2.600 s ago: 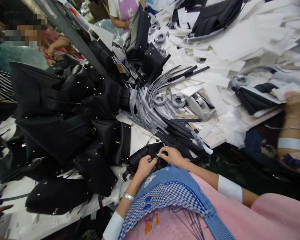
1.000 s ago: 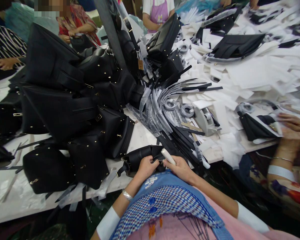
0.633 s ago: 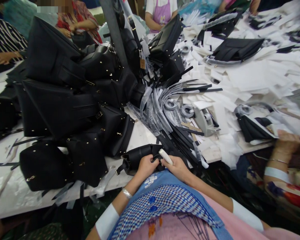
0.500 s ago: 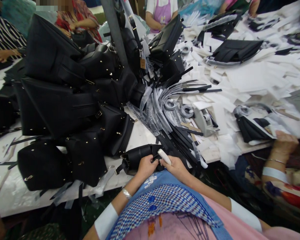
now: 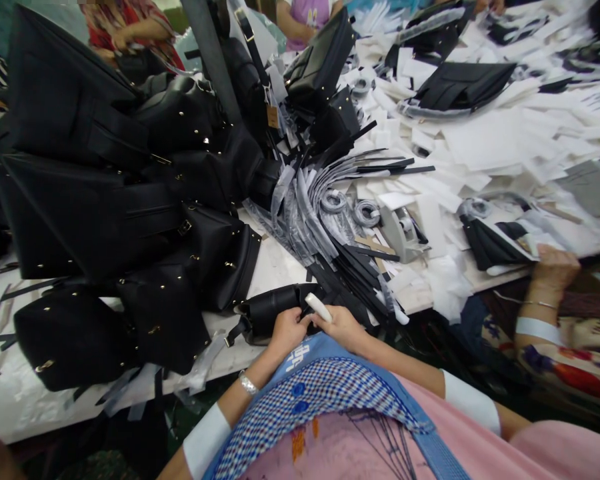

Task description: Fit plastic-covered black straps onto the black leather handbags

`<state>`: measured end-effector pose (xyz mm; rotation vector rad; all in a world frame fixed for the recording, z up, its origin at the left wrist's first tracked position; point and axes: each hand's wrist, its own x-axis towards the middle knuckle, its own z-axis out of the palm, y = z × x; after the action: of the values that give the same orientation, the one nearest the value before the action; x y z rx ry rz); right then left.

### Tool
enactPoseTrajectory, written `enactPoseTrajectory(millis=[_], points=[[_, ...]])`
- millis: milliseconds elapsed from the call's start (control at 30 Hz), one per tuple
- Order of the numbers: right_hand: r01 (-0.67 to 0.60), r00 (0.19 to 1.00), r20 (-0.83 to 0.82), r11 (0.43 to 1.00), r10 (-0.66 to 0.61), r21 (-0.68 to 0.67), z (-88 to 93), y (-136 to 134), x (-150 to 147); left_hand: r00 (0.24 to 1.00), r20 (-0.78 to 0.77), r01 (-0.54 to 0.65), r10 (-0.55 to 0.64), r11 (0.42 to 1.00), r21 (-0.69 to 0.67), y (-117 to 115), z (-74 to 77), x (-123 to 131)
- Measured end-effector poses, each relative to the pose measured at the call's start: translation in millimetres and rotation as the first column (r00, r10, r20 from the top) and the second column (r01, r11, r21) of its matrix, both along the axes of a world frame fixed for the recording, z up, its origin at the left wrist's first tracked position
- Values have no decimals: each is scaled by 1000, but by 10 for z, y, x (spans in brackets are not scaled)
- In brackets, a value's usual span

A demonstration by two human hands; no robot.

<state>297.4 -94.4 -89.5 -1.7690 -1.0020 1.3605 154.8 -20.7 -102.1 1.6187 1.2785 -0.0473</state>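
Note:
A small black handbag (image 5: 267, 308) lies at the table edge against my apron, its buckled strap (image 5: 236, 331) sticking out to the left. My left hand (image 5: 289, 331) is closed on the near side of the bag, thumb and fingers pinched together. Just beside it, my right hand (image 5: 344, 328) is wrapped round a white-handled tool (image 5: 319, 308). The tool's working end is hidden, so its kind cannot be made out. The two hands almost touch at the fingertips.
Black bags (image 5: 95, 220) are heaped on the left. Plastic-wrapped straps (image 5: 310, 207) fan out ahead, near a tape dispenser (image 5: 400, 233). White paper sheets (image 5: 485, 143) cover the right. A grey post (image 5: 213, 60) rises behind. A co-worker's hand (image 5: 556, 267) holds another black bag (image 5: 495, 240) on the right.
The whole view has shifted a little, so things sit slightly further left and higher. Both hands keep their holds, close together at the bag.

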Motion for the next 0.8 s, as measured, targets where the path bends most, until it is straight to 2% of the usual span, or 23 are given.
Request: enactPoseTrajectory(millis=[267,467,533,600,667,733,800], points=[[56,987,-145,995,-68,-87,-203,1,90,999,-21,-31,30,999,-25,0,-31,-14],[44,985,-163,998,-50,-35,-176,1,85,997,41,-57,62,992,-116,39,-73,-35],[39,957,-283,996,-62,-85,-132,23,171,994,80,-55,68,986,-155,67,-29,-47],[42,884,-457,991,-98,-130,-78,61,288,988,134,-48,81,972,-232,102,42,-54],[78,816,-561,989,-137,-128,-27,131,401,972,196,-56,127,941,-335,150,118,-54],[110,833,-538,992,-129,-68,8,250,485,953,234,-89,192,916,-390,210,180,-55],[95,885,-458,995,-82,5,24,413,539,945,237,-127,224,922,-366,278,229,-74]])
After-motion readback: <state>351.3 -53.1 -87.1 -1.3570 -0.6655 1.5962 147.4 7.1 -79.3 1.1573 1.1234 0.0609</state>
